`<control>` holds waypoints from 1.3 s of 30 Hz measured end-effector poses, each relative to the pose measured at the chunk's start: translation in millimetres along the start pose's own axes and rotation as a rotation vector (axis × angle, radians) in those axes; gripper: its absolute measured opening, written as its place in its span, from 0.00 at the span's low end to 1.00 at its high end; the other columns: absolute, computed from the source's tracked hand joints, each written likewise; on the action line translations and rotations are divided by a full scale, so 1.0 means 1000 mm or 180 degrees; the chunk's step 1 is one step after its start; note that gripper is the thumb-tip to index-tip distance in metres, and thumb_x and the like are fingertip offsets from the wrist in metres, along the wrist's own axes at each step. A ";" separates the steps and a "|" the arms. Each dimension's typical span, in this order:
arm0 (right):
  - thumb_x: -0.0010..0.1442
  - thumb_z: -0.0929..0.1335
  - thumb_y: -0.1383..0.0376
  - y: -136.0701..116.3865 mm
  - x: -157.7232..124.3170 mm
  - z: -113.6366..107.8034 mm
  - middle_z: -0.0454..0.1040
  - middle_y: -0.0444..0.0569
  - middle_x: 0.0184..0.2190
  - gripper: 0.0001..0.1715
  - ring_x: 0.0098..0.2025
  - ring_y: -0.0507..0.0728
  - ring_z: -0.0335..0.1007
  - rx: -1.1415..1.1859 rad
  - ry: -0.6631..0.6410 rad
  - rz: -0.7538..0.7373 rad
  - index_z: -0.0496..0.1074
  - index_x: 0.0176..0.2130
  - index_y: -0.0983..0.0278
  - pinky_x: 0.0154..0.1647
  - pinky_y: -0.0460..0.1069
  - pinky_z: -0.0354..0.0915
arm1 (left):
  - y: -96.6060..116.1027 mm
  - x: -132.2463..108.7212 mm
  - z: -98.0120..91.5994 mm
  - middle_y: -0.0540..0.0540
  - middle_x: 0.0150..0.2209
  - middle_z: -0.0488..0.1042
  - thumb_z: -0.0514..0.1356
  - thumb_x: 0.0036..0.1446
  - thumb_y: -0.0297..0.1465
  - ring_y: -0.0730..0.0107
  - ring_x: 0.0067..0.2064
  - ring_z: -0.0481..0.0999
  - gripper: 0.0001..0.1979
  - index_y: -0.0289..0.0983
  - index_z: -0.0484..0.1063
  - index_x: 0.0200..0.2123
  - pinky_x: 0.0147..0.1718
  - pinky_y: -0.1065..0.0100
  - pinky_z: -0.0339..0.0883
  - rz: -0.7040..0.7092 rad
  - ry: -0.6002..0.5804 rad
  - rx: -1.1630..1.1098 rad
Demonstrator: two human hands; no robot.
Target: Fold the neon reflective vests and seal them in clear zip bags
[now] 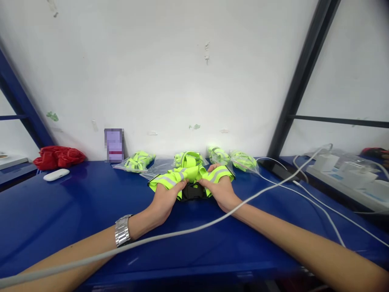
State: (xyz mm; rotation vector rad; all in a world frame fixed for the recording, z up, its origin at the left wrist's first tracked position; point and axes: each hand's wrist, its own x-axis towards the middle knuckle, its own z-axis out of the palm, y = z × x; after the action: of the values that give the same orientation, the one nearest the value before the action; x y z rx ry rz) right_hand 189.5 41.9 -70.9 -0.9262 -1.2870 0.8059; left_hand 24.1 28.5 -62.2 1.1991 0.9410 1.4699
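Both hands grip a bright yellow-green reflective strap [171,177] with silver stripes, gathered in folds above the table. My left hand [165,199] has its thumb pressed on the strap's left side, and a metal watch is on that wrist. Its fingers are mostly hidden under the strap. On the other side, my right hand [221,190] pinches the strap with the thumb near the centre, fingers partly behind it. A black plastic buckle [193,191] hangs between the two thumbs. Right behind lies another coiled strap [189,159] of the same colour.
Bagged yellow-green straps [139,161] lie along the wall. A phone [114,145] leans there, near a white case [56,174] and a red bag [59,157]. A white cable [188,231] crosses in front of my arms. Chargers fill a power strip [346,178] at right.
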 end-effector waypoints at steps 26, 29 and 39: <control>0.61 0.59 0.68 -0.027 -0.018 -0.005 0.75 0.58 0.29 0.16 0.30 0.61 0.72 -0.4774 -0.1798 -0.1101 0.73 0.31 0.66 0.27 0.50 0.59 | 0.005 -0.001 -0.015 0.38 0.47 0.73 0.51 0.54 0.18 0.54 0.50 0.72 0.21 0.34 0.68 0.51 0.49 0.55 0.67 0.2843 -0.1836 0.5531; 0.61 0.58 0.68 -0.033 -0.019 -0.001 0.75 0.58 0.29 0.17 0.29 0.60 0.71 -0.4666 -0.1942 -0.1372 0.73 0.31 0.66 0.27 0.50 0.59 | 0.006 0.000 -0.010 0.38 0.46 0.74 0.49 0.57 0.19 0.55 0.49 0.73 0.18 0.34 0.70 0.47 0.49 0.54 0.66 0.2810 -0.2052 0.5862; 0.62 0.56 0.42 -0.034 -0.017 -0.001 0.74 0.59 0.39 0.35 0.39 0.64 0.69 -0.3835 -0.2179 -0.1564 0.72 0.43 0.67 0.38 0.55 0.63 | -0.009 0.007 0.002 0.38 0.56 0.67 0.46 0.62 0.23 0.55 0.59 0.64 0.22 0.38 0.61 0.58 0.59 0.51 0.52 0.2967 -0.1808 0.5321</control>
State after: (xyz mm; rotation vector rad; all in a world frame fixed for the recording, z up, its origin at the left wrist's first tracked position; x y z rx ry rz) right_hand 188.3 12.2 -47.8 -1.1797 -2.5812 -0.1803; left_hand 27.6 37.3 -68.5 3.3590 1.2008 0.4784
